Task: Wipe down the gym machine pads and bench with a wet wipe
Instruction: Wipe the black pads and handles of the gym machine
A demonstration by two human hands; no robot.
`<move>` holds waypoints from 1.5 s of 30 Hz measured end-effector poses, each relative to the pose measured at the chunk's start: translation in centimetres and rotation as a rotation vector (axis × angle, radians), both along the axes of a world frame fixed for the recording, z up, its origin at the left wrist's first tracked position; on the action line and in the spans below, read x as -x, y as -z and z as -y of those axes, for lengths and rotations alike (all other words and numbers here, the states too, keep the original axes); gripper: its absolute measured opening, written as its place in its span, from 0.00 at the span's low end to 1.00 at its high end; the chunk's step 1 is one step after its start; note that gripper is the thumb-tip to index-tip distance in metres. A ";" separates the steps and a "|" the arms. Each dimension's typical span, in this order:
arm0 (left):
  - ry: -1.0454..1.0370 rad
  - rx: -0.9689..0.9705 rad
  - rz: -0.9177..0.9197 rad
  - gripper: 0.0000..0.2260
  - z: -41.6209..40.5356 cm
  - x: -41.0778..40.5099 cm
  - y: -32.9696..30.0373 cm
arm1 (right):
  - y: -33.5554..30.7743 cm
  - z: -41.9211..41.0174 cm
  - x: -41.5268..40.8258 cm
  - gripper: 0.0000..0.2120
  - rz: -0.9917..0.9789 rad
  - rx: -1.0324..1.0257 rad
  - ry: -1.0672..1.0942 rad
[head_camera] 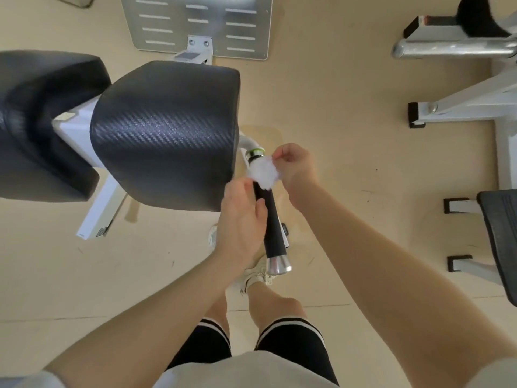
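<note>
A crumpled white wet wipe (263, 173) sits at the upper end of a black handle grip (270, 222) of the gym machine, just below its green ring. My right hand (296, 169) pinches the wipe from the right. My left hand (241, 217) holds the wipe's lower left edge, with the thumb against the grip. A large black textured pad (165, 130) lies to the left of the handle, and a second black pad (42, 121) lies further left.
A perforated metal footplate (198, 23) lies on the beige floor ahead. White frames of other machines (461, 105) and a black bench corner (500, 242) stand at the right. My legs and shoes are below the handle's chrome end cap (278, 265).
</note>
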State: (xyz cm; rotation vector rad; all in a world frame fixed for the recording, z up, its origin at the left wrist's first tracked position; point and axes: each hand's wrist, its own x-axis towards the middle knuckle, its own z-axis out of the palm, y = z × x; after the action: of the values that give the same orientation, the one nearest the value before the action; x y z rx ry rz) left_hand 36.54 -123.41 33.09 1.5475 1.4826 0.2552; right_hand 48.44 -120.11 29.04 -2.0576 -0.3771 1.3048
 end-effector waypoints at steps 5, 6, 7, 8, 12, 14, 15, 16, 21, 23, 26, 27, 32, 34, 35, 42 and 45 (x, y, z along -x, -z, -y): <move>-0.032 0.383 -0.136 0.15 -0.6 1.6 1.3 | 0.8 -0.9 0.6 0.14 0.121 0.033 -0.211; -0.060 0.481 -0.098 0.16 -1.0 1.8 1.4 | 0.6 -0.8 0.6 0.12 0.179 0.046 -0.263; -0.109 0.577 -0.015 0.17 -1.3 1.9 1.3 | 0.3 -0.7 0.7 0.10 0.237 0.059 -0.305; -0.163 0.665 0.083 0.17 -1.5 1.9 1.1 | 0.1 -0.6 0.7 0.10 0.299 0.069 -0.349; -0.184 0.733 0.206 0.18 -2.2 2.0 1.1 | 0.0 -0.6 0.9 0.15 0.567 0.113 -0.594; -0.182 0.744 0.227 0.19 -2.3 2.3 1.2 | 0.1 -0.7 1.6 0.13 0.549 0.096 -0.583; -0.184 0.761 0.245 0.20 -2.3 2.4 1.2 | 0.1 -0.7 2.0 0.11 0.525 0.064 -0.543; -0.182 0.778 0.259 0.20 -2.3 2.6 1.2 | 0.1 -0.4 2.4 0.09 0.513 0.022 -0.503; -0.172 0.842 0.282 0.21 -2.4 3.0 0.9 | -0.9 3.5 3.0 0.07 0.513 -0.095 -0.521; -0.160 0.846 0.264 0.21 -2.7 3.0 0.8 | -1.5 4.8 2.9 0.08 0.520 -0.132 -0.546; -0.148 0.837 0.267 0.21 -2.8 3.1 1.0 | -1.3 3.8 2.6 0.08 0.501 -0.134 -0.535; -0.128 0.835 0.281 0.22 -2.7 3.2 1.3 | -0.8 2.6 2.4 0.08 0.516 -0.122 -0.541; -0.025 0.830 0.266 0.22 -2.8 3.8 1.8 | 1.2 -1.1 1.4 0.12 0.595 -0.123 -0.626; -0.039 0.844 0.255 0.23 -2.8 3.7 1.9 | 0.5 1.2 1.4 0.10 0.560 -0.218 -0.699; -0.043 0.855 0.251 0.23 -2.9 3.7 1.8 | -0.1 2.7 1.4 0.08 0.539 -0.247 -0.730; -0.052 0.931 0.254 0.25 -2.9 3.5 0.5 | -4.4 10.0 0.9 0.08 0.377 -0.217 -1.005; -0.056 0.930 0.272 0.27 -2.4 3.5 0.5 | -4.3 8.0 0.0 0.09 0.379 -0.268 -0.990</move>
State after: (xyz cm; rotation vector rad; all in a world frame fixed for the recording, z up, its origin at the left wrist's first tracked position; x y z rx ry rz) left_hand 33.04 -120.99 32.58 0.6888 1.1628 -0.1794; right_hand 48.42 -128.13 33.37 -1.9035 -1.8004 1.2322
